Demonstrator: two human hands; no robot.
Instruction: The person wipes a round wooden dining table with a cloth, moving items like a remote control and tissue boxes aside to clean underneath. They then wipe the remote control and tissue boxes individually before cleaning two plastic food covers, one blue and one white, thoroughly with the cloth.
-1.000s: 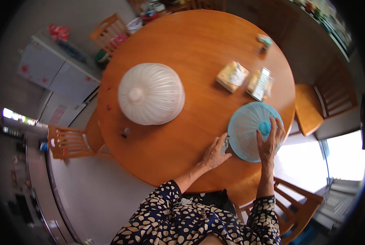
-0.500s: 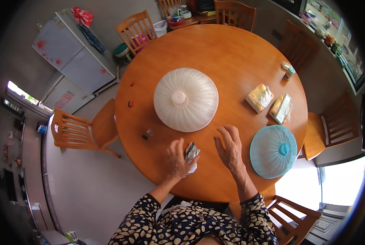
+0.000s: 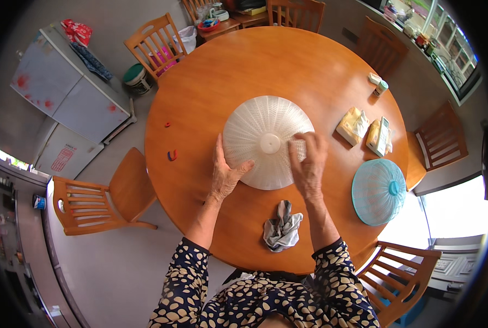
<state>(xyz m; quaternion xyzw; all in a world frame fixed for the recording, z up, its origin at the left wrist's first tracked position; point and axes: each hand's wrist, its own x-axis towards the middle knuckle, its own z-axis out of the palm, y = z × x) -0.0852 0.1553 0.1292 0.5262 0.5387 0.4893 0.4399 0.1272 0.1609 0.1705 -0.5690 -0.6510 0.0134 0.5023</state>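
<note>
A white mesh food cover (image 3: 266,117) with a round knob on top stands on the round wooden table in front of me. My left hand (image 3: 227,174) holds its left side, thumb on the mesh and fingers along the outer edge. At the right side, my right hand (image 3: 311,164) has its fingers curled over the cover; it is slightly blurred. What lies beneath the dome cannot be made out. Between my forearms a crumpled grey and white cloth (image 3: 282,232) lies loose on the table. Farther right rests a teal mesh food cover (image 3: 372,199).
Two yellow tissue packs (image 3: 349,128) lie at the right, a remote-like device (image 3: 384,130) on one. Behind them stands a small canister (image 3: 381,87). Small red pieces (image 3: 172,155) lie at the left. Wooden chairs (image 3: 80,199) surround the table (image 3: 266,60); a fridge (image 3: 63,82) stands far left.
My left hand has let go of the cloth, which now lies spread out more. Both hands have moved forward onto the white cover, which sits a little farther right and nearer.
</note>
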